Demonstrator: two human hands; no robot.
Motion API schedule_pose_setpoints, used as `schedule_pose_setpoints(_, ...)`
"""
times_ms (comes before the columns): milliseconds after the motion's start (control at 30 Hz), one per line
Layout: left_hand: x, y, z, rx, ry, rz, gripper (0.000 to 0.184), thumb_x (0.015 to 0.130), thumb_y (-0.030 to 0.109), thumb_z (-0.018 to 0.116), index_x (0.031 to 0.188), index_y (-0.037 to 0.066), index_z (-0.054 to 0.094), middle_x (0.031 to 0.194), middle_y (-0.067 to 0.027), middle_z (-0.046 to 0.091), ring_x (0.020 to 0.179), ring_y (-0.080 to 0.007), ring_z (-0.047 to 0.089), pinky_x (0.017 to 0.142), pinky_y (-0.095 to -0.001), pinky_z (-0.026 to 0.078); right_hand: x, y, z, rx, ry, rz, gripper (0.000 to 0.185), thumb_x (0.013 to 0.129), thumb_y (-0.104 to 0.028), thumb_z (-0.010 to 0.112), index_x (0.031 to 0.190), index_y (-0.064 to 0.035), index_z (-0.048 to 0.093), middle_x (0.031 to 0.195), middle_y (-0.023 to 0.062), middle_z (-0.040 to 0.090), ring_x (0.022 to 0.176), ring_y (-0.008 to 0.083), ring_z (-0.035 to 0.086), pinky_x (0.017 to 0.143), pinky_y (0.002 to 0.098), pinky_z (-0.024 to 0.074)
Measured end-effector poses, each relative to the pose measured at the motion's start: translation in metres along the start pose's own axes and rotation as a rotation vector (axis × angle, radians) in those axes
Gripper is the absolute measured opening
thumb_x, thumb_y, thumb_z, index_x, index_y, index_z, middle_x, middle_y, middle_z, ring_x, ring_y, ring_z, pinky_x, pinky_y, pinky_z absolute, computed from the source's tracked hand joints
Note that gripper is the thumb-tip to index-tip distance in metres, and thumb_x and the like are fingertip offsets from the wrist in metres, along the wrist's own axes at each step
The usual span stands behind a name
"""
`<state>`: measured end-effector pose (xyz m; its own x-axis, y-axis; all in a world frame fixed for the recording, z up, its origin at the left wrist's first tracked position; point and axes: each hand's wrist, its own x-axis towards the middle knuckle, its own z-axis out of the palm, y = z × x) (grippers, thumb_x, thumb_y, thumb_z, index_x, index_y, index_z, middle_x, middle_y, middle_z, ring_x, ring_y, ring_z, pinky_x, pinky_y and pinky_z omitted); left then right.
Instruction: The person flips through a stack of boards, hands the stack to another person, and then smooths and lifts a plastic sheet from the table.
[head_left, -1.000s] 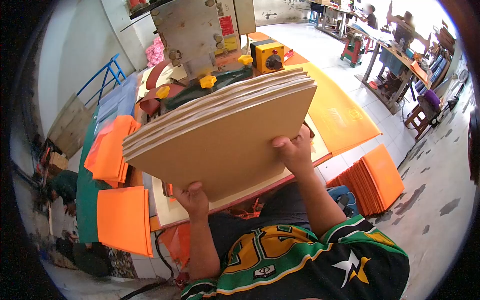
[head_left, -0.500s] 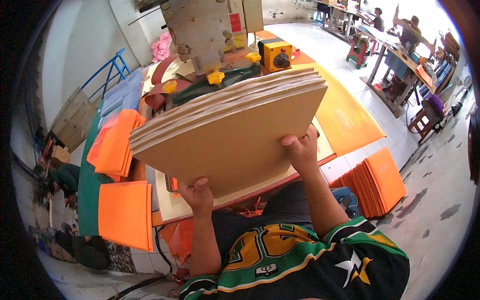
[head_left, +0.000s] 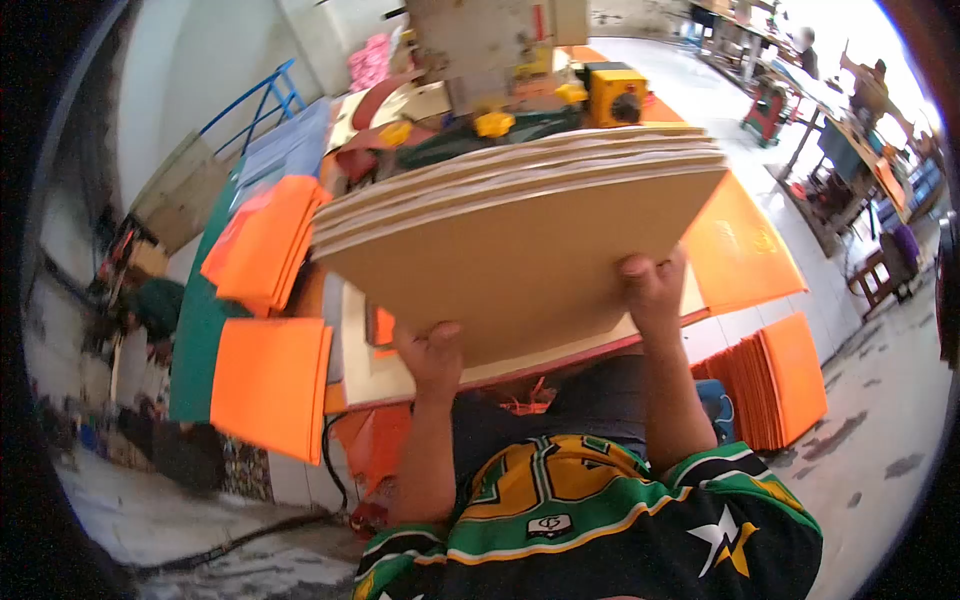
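Note:
Tilted up in front of me is a stack of flat tan boards (head_left: 520, 250) with pale layered edges along the top. My left hand (head_left: 432, 358) grips its lower left edge, thumb on the near face and fingers hidden behind. Farther right, my right hand (head_left: 655, 290) holds the lower right edge the same way. Beneath the stack lies a cream work surface (head_left: 385, 385) with a red front edge. Behind the boards stands a machine (head_left: 480, 50) with yellow star knobs (head_left: 494, 124) and a yellow control box (head_left: 617, 95).
Folded orange sheets (head_left: 268, 385) lie at left on a green table (head_left: 195, 370), with another orange pile (head_left: 262, 245) behind. A tall orange stack (head_left: 785, 385) stands at lower right. An orange sheet (head_left: 745, 250) covers the right side. People sit at far tables (head_left: 830, 110).
My view has shifted, so the surroundings appear farther right and slightly higher or lower. Both hands still hold the board stack, which is tilted a little differently.

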<state>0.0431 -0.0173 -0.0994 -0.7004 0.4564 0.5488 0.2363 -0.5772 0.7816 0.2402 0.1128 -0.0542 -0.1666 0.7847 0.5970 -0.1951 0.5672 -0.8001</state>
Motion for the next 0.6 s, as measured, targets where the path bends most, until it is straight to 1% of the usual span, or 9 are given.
schedule_pose_setpoints(100,0.002,-0.006,-0.009,-0.094,-0.128,-0.113,0.039,0.081,0.033,0.067,0.093,-0.001,0.054,0.083,-0.0012,0.059,0.076,-0.0106,0.055,0.070,-0.0257,0.045,-0.005,0.019,-0.006,-0.146,0.099,-0.067,0.043,0.073,-0.040,0.067,0.081,0.0023,0.060,0.077,0.0075,0.062,0.073,0.0180,0.058,0.065,0.0316,0.0449)
schedule_pose_setpoints(167,0.002,0.001,-0.005,-0.137,-0.130,-0.167,0.048,0.078,0.041,0.069,0.096,-0.001,0.053,0.084,-0.0019,0.060,0.078,-0.0103,0.055,0.070,-0.0255,0.046,-0.004,0.002,0.002,-0.086,0.114,-0.024,0.049,0.075,-0.046,0.064,0.081,0.0028,0.059,0.076,0.0062,0.059,0.072,0.0172,0.056,0.064,0.0318,0.0435)
schedule_pose_setpoints(233,0.001,0.002,-0.005,-0.078,-0.098,-0.107,0.053,0.076,0.045,0.069,0.098,0.000,0.052,0.084,-0.0022,0.060,0.079,-0.0102,0.056,0.070,-0.0253,0.046,-0.005,0.011,-0.002,-0.182,0.079,-0.042,0.066,0.079,-0.065,0.052,0.086,0.0014,0.056,0.075,0.0018,0.054,0.071,0.0103,0.050,0.062,0.0256,0.0405)
schedule_pose_setpoints(267,0.003,0.001,-0.004,-0.032,-0.123,-0.057,0.056,0.075,0.047,0.068,0.099,-0.001,0.052,0.084,-0.0026,0.060,0.080,-0.0100,0.056,0.071,-0.0251,0.046,-0.003,0.011,-0.001,-0.171,0.063,-0.058,0.071,0.077,-0.068,0.050,0.084,0.0027,0.055,0.076,0.0020,0.054,0.074,0.0109,0.049,0.064,0.0272,0.0404)
schedule_pose_setpoints(300,0.005,0.001,-0.004,0.005,-0.158,-0.006,0.060,0.074,0.050,0.068,0.101,-0.001,0.051,0.085,-0.0030,0.060,0.081,-0.0098,0.056,0.071,-0.0249,0.046,-0.003,0.011,0.001,-0.170,0.057,-0.057,0.071,0.077,-0.068,0.050,0.084,0.0027,0.055,0.076,0.0020,0.054,0.074,0.0109,0.049,0.064,0.0272,0.0404)
schedule_pose_setpoints(433,0.005,0.001,-0.007,0.030,-0.190,-0.044,0.063,0.073,0.051,0.068,0.103,-0.002,0.050,0.087,-0.0041,0.060,0.082,-0.0102,0.056,0.072,-0.0250,0.046,-0.003,0.011,-0.003,-0.291,0.147,-0.088,0.076,0.075,-0.073,0.048,0.081,0.0027,0.053,0.075,0.0023,0.052,0.074,0.0123,0.048,0.065,0.0290,0.0397)
schedule_pose_setpoints(500,0.004,-0.002,-0.008,0.003,-0.183,-0.105,0.064,0.074,0.050,0.068,0.104,-0.004,0.050,0.088,-0.0047,0.061,0.082,-0.0112,0.056,0.072,-0.0263,0.046,-0.001,0.003,0.001,-0.230,0.065,-0.085,0.077,0.074,-0.074,0.047,0.079,0.0024,0.052,0.075,0.0027,0.051,0.074,0.0134,0.048,0.066,0.0303,0.0397)
schedule_pose_setpoints(567,0.003,0.003,0.000,-0.038,-0.091,-0.117,0.061,0.075,0.049,0.068,0.101,-0.004,0.050,0.086,-0.0050,0.061,0.082,-0.0121,0.057,0.071,-0.0270,0.047,0.000,0.000,0.002,-0.207,0.075,-0.114,0.076,0.074,-0.074,0.046,0.077,0.0017,0.052,0.074,0.0029,0.051,0.073,0.0137,0.048,0.066,0.0307,0.0396)
schedule_pose_setpoints(600,0.003,0.003,0.000,-0.064,-0.101,-0.113,0.060,0.076,0.049,0.068,0.101,-0.004,0.050,0.086,-0.0051,0.061,0.082,-0.0122,0.057,0.071,-0.0269,0.047,-0.001,-0.002,0.000,-0.230,0.073,-0.086,0.078,0.073,-0.075,0.048,0.078,0.0030,0.053,0.075,0.0062,0.054,0.074,0.0172,0.052,0.066,0.0332,0.0413)
